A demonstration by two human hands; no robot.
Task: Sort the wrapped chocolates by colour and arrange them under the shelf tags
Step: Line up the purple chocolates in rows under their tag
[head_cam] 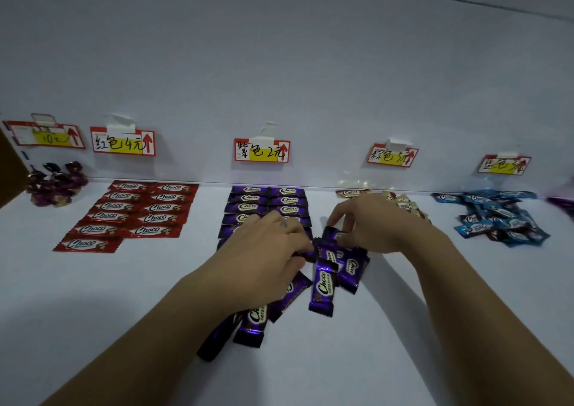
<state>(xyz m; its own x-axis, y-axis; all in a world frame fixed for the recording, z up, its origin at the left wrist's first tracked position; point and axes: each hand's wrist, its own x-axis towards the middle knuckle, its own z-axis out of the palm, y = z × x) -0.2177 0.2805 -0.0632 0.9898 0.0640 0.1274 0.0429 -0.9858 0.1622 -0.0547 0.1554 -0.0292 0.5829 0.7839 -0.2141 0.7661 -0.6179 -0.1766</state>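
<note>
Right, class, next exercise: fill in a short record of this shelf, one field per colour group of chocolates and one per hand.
red chocolates: two neat columns under the red tag
purple rows: two neat columns under the purple tag
loose purple chocolates: heap in front of the purple rows
cream chocolates: loose, partly behind the right hand
blue chocolates: untidy heap, far right
left hand: grips loose purple chocolates
right hand: fingers on the heap, grip unclear

1. Left hand point(267, 250) is curled over the loose purple pile point(323, 284), fingers gripping a bar.
2. Right hand point(372, 222) has fingertips on the pile's far edge; grip unclear.
3. Purple rows point(267, 200) sit under the middle tag point(262, 151), partly behind the left hand.
4. Red rows point(139, 210) lie left; beige bars point(403, 203) and a jumbled blue heap point(503, 219) lie right.
</note>
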